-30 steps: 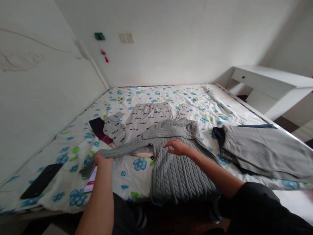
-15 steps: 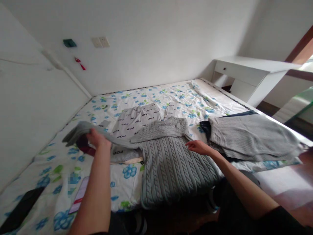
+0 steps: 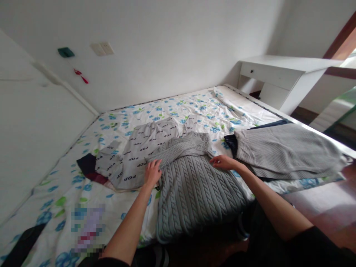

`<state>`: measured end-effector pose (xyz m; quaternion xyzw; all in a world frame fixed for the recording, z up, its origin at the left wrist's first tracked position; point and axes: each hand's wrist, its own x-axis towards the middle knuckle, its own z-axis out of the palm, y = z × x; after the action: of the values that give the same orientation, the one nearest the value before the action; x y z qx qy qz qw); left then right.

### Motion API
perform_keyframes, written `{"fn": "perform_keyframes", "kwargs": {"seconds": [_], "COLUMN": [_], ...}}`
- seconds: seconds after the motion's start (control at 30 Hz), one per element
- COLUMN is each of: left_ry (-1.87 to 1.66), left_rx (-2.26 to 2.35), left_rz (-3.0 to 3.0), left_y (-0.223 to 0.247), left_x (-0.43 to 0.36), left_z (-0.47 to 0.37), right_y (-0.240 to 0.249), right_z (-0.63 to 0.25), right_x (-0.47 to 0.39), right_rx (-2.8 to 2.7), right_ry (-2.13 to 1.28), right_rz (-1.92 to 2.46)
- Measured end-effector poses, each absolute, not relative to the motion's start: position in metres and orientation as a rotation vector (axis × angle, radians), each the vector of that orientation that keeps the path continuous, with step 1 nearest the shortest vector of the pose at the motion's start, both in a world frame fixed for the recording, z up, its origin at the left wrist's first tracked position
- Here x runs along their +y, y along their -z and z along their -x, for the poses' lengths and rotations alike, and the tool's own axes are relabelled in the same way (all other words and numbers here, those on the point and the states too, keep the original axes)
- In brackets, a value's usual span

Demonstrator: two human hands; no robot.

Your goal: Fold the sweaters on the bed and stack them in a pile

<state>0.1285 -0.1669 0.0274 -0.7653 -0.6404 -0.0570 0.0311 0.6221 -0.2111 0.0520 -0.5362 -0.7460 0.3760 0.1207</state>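
A grey cable-knit sweater lies spread at the bed's near edge, its hem hanging over the side. Its sleeves are folded across the upper part. My left hand rests at the sweater's left edge, fingers stretched out over the sleeve fold. At the opposite edge is my right hand, its fingers loosely bent near the knit, with nothing visibly held. Left of the sweater lies a light grey garment printed "POP", partly covering a dark red and navy piece.
A grey ribbed garment lies over dark clothing at the right. The floral bedsheet covers the bed. A black phone-like object and a blurred-out item lie at the lower left. A white desk stands beyond the bed's right side.
My left hand has swung the left sleeve from far left across the sweater, let it go and come to the sweater's edge. The printed garment is uncovered. My right hand stays near the right edge.
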Motion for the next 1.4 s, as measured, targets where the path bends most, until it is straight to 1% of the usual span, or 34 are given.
{"fn": "perform_keyframes", "kwargs": {"seconds": [0.17, 0.3, 0.4, 0.5, 0.6, 0.7, 0.8, 0.87, 0.93, 1.0, 1.1, 1.17, 1.3, 1.4], "left_ry": [0.425, 0.612, 0.678, 0.732, 0.717, 0.665, 0.561, 0.457, 0.393, 0.421, 0.521, 0.517, 0.375, 0.229], "left_rx": [-2.221, -2.531, -2.673, -2.697, -2.706, -2.739, -2.78, -2.78, -2.687, -2.478, -2.09, -1.887, -1.628, -1.598], "left_rz": [2.12, 1.817, 1.754, 1.776, 1.787, 1.768, 1.768, 1.801, 1.847, 1.93, 2.188, 2.422, 2.769, 2.833], "left_y": [-0.028, -0.017, -0.002, 0.009, 0.011, 0.005, -0.002, -0.008, -0.016, -0.024, -0.036, -0.039, -0.027, -0.011], "left_x": [-0.153, -0.144, -0.145, -0.149, -0.149, -0.147, -0.146, -0.147, -0.146, -0.142, -0.128, -0.113, -0.08, -0.06], "left_z": [-0.086, -0.071, -0.066, -0.064, -0.062, -0.059, -0.061, -0.069, -0.084, -0.108, -0.159, -0.201, -0.28, -0.32], "right_y": [-0.033, -0.015, -0.004, 0.001, -0.003, -0.017, -0.029, -0.031, -0.029, -0.026, -0.025, -0.028, -0.033, -0.034], "right_z": [-0.61, -0.6, -0.597, -0.597, -0.599, -0.604, -0.61, -0.613, -0.613, -0.61, -0.604, -0.6, -0.594, -0.595], "right_x": [-0.18, -0.173, -0.174, -0.173, -0.172, -0.172, -0.172, -0.171, -0.171, -0.17, -0.168, -0.167, -0.168, -0.17], "right_rx": [-2.199, -2.229, -2.214, -2.324, -2.404, -2.283, -2.157, -2.212, -2.326, -2.4, -2.426, -2.438, -2.449, -2.46], "right_ry": [-0.996, -0.742, -0.532, -0.472, -0.524, -0.5, -0.447, -0.506, -0.61, -0.67, -0.652, -0.634, -0.713, -0.793], "right_rz": [1.767, 1.919, 2.017, 1.997, 2.001, 2.185, 2.326, 2.334, 2.301, 2.269, 2.204, 2.13, 2.039, 2.015]}}
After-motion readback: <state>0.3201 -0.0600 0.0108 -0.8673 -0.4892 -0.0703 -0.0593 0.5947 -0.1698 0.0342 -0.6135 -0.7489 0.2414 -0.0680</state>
